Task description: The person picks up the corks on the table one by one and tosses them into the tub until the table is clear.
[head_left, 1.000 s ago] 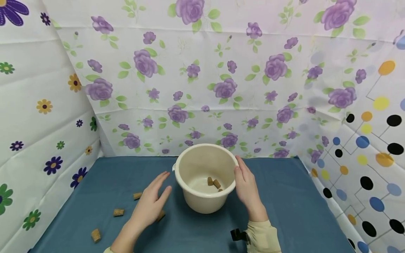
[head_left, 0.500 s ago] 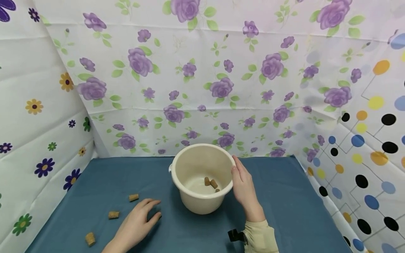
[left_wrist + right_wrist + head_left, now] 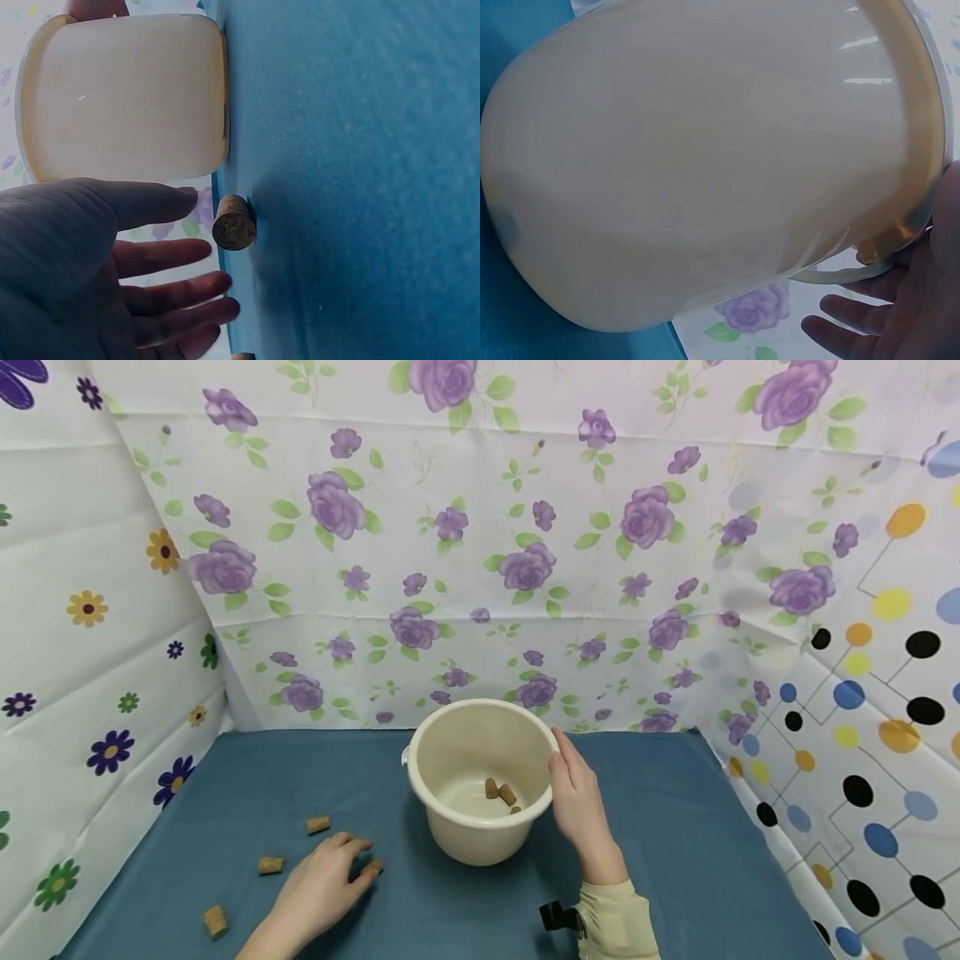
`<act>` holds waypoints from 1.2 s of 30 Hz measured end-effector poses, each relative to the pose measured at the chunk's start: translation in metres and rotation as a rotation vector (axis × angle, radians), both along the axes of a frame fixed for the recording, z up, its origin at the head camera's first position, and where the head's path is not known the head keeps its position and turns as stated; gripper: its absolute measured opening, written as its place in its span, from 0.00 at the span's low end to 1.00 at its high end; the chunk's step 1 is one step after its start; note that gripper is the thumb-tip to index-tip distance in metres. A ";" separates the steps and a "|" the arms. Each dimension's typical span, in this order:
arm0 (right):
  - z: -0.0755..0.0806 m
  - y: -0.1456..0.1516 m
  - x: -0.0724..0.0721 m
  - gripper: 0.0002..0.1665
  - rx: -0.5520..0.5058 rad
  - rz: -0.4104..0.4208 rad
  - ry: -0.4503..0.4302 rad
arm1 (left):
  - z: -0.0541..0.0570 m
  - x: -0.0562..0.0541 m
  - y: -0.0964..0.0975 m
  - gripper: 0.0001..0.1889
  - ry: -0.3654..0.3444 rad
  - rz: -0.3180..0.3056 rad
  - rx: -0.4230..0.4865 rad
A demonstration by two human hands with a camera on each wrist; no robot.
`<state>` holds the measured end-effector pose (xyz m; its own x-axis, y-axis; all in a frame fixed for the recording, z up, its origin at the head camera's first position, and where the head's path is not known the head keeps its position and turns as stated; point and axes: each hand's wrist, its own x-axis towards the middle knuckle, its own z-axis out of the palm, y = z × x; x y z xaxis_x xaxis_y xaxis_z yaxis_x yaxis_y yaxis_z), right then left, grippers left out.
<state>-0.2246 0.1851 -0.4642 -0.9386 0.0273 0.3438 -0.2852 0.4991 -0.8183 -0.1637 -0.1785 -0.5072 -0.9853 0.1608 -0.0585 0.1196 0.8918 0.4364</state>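
My left hand [image 3: 318, 885] is low over the cloth, its fingers and thumb loosely spread about a cork [image 3: 372, 867]. In the left wrist view that cork [image 3: 234, 223] sits on the cloth just beyond the thumb tip, and the fingers do not close on it. A cream bucket [image 3: 480, 843] stands upright to the right, with several corks [image 3: 507, 794] at its bottom. At its right rim rests my right hand [image 3: 581, 806], fingers extended along the outside. The right wrist view shows the fingers [image 3: 847, 341] loosely straight by the bucket's handle [image 3: 840, 277].
Three more corks lie left of the left hand: one cork [image 3: 318, 824] farther back, another cork [image 3: 271, 865] in the middle, and a third cork [image 3: 214, 922] nearest the front. Blue cloth [image 3: 705, 860] covers the table. Flowered sheets [image 3: 450, 568] stand behind it.
My left hand has moved from beside the bucket's left side down and left to the cork on the cloth. The right hand has stayed at the bucket's rim. The bucket stands as before.
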 end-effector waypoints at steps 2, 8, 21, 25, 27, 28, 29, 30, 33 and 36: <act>0.000 0.000 0.000 0.32 -0.001 0.002 -0.003 | 0.000 -0.001 -0.001 0.15 -0.016 -0.003 -0.023; 0.000 0.000 0.000 0.32 -0.002 0.004 -0.008 | 0.000 -0.004 -0.004 0.15 -0.073 -0.010 -0.049; -0.001 0.001 0.000 0.32 0.003 0.000 0.001 | 0.004 -0.011 0.000 0.13 -0.135 -0.028 -0.088; -0.003 0.001 0.000 0.32 0.002 0.001 -0.002 | 0.003 -0.010 -0.001 0.13 -0.149 -0.028 -0.090; -0.004 0.001 0.001 0.32 0.003 0.001 -0.006 | 0.003 -0.009 -0.001 0.12 -0.159 -0.024 -0.084; -0.004 0.000 0.001 0.32 0.003 0.003 -0.007 | 0.003 -0.008 -0.001 0.12 -0.165 -0.019 -0.079; -0.005 0.000 0.001 0.32 0.002 0.003 -0.007 | 0.002 -0.008 -0.001 0.12 -0.167 -0.016 -0.074; -0.005 0.000 0.002 0.32 0.002 0.004 -0.006 | 0.002 -0.007 -0.001 0.12 -0.171 -0.011 -0.067; -0.005 0.001 0.001 0.32 0.000 0.008 0.002 | 0.002 -0.007 0.000 0.12 -0.164 -0.004 -0.046; -0.004 0.002 0.000 0.32 -0.002 0.010 0.007 | 0.002 -0.006 0.002 0.14 -0.147 -0.007 -0.040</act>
